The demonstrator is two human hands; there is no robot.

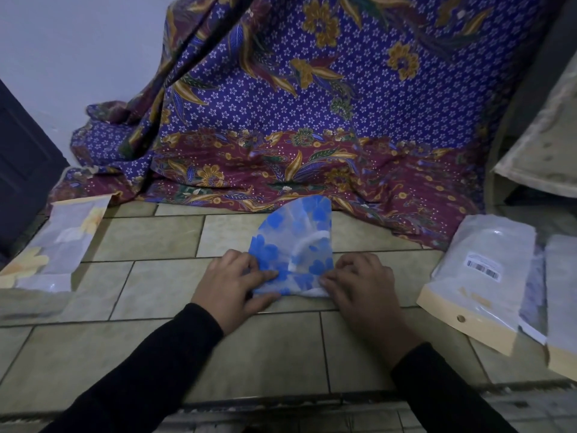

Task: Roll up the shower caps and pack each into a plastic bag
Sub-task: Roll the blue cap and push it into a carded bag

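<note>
A clear shower cap with blue flowers [296, 242] lies folded into a wedge on the tiled floor, its point away from me. My left hand [232, 284] pinches its near left corner. My right hand [363, 287] pinches its near right corner. The near edge of the cap is curled over between my fingers. A white elastic band shows through the plastic near the middle.
A flat plastic bag with yellow flowers [56, 245] lies at the left. Plastic bags with cardboard headers [477, 276] are stacked at the right. A purple batik cloth [281, 120] hangs behind the cap. A step edge [281, 401] runs under my forearms.
</note>
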